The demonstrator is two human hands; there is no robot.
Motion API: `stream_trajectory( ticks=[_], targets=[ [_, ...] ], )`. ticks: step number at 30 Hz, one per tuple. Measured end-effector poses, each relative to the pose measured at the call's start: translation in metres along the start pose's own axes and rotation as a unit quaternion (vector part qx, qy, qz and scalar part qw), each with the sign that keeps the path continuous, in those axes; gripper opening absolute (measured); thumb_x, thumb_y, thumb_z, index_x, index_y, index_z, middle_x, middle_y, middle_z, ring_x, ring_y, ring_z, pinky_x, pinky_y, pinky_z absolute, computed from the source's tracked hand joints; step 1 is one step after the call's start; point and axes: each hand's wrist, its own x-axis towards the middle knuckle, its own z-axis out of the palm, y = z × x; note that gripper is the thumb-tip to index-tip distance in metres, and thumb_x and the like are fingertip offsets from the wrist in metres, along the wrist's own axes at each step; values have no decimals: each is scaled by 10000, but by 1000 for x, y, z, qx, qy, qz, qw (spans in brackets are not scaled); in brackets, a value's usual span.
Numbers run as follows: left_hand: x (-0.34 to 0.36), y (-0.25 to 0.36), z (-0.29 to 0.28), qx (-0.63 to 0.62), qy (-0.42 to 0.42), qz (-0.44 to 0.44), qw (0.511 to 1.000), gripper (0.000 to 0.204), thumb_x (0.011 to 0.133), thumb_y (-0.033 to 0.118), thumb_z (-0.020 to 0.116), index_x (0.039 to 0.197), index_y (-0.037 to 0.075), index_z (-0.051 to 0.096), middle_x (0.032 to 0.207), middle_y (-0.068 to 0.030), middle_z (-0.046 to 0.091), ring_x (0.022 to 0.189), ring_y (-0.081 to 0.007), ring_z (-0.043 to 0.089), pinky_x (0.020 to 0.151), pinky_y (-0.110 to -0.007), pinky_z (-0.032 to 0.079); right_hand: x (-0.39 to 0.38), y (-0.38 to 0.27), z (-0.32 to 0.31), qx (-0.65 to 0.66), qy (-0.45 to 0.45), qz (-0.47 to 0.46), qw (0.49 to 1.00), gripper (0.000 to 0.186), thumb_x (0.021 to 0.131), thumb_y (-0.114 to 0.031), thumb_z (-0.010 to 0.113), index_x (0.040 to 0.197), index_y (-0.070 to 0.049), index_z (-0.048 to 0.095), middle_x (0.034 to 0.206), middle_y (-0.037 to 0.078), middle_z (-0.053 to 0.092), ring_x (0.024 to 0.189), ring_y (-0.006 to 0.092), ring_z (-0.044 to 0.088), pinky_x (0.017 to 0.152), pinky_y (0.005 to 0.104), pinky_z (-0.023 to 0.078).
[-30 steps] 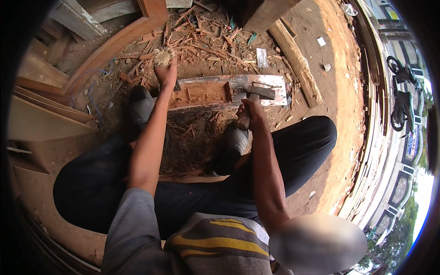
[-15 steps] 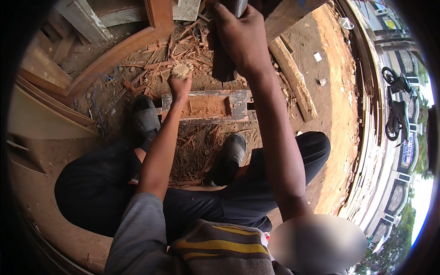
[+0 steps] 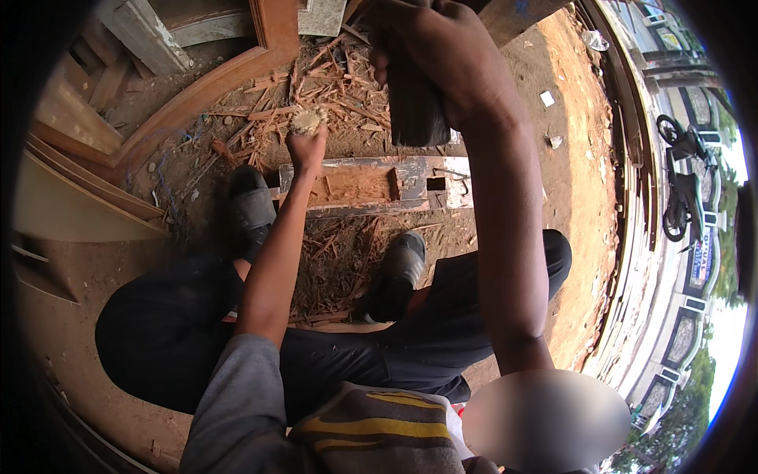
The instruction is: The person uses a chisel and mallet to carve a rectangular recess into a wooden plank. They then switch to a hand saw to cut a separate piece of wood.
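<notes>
My left hand (image 3: pixel 306 152) is closed around a wooden-handled chisel (image 3: pixel 307 122); its pale handle end is frayed and mushroomed, and the blade is hidden beneath the fist. Held up at the top right of it, a dark wooden block (image 3: pixel 418 110) is gripped in my right hand (image 3: pixel 446 59), apart from the chisel. Under the left hand lies a weathered, painted timber piece (image 3: pixel 410 178) with a long, shallow brown recess (image 3: pixel 355 183) cut into its face. A dark square hole shows to the right of the recess, and the timber's right part is whitish.
Reddish wood splinters (image 3: pixel 339 95) litter the ground beyond the timber. A brown wooden frame (image 3: pixel 201 99) and boards stand at the left. My sandalled feet (image 3: pixel 251 197) are near the timber. Long planks (image 3: pixel 632 237) run along the right, with a parked motorcycle (image 3: pixel 685 178) beyond.
My right hand and the dark block have moved to the right, uncovering the timber's hole and whitish right part. My left hand has shifted slightly left with the chisel.
</notes>
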Motion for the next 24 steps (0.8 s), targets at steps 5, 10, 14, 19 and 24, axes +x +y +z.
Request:
stream_trajectory(
  ticks=[5,10,14,19,24],
  targets=[
    [1,-5,-4,1,16,-5,1000,178,734,70,631,884,-27,636,835,-100,677,783,-192,644,678,-326,480,17,-17,36,24,60,-6,998,219,829,-204,571,752,-4,529,609,66,547,505,138,523,483,283,441],
    [-2,-6,3,-7,-17,-32,999,144,746,34,602,877,-25,611,816,-105,662,755,-190,630,664,-332,474,-36,140,48,-136,-183,258,939,272,771,-191,633,811,75,590,582,70,557,503,154,547,466,273,447],
    [-16,-40,-8,-151,-30,-97,983,144,750,63,631,865,-22,611,781,-98,650,733,-203,628,635,-326,468,-22,88,40,45,-184,312,931,233,800,-171,611,837,58,598,653,83,586,522,138,553,491,254,457],
    [2,-20,3,-2,-8,27,1000,202,726,101,675,877,-28,637,840,-137,678,797,-231,660,676,-343,495,10,-28,26,57,-31,-7,998,272,823,-217,572,806,49,623,671,119,627,605,142,620,538,278,501],
    [-2,1,9,12,-55,-44,997,200,738,66,638,916,-24,617,885,-101,665,835,-206,628,729,-333,469,21,-97,35,62,152,-64,984,184,808,-185,568,808,-2,549,648,76,538,556,162,531,534,299,450]
  ],
)
